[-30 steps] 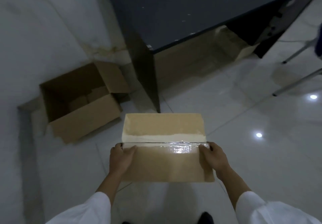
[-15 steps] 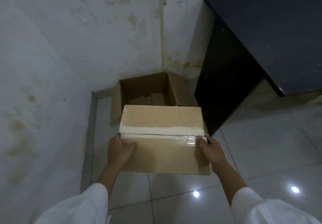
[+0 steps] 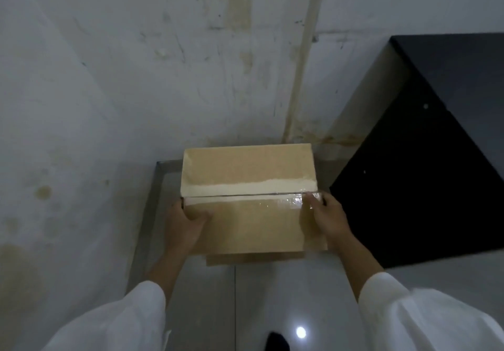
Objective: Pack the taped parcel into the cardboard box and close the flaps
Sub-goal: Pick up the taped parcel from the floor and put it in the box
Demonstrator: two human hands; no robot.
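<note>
Filling the upper left and centre of the frame, a pale, stained wall [image 3: 122,83] meets a second wall at a corner, where a yellowish vertical streak [image 3: 301,58] runs down toward the floor. At the right side a dark table [image 3: 436,159] with a black top and black side panel stands close to that corner, its edge just beside the right end of the parcel. Below, the floor [image 3: 207,304] is glossy light tile with a grout line running toward the bottom of the frame and a grey border strip [image 3: 148,214] along the foot of the left wall. In the centre, the taped parcel [image 3: 251,198], a brown cardboard carton with a pale band and clear shiny tape along its top seam, is held level in the air and hides most of what lies under it. A brown cardboard edge [image 3: 253,259] shows just under its near side; whether that is the open box cannot be told. White sleeves [image 3: 425,320] come up from the bottom corners. The left hand [image 3: 185,228] grips the parcel's left end, thumb on top, and the right hand [image 3: 328,218] grips the right end, fingers on the tape. A bright light reflection [image 3: 300,332] sits at bottom centre, beside a dark shoe tip [image 3: 276,341].
</note>
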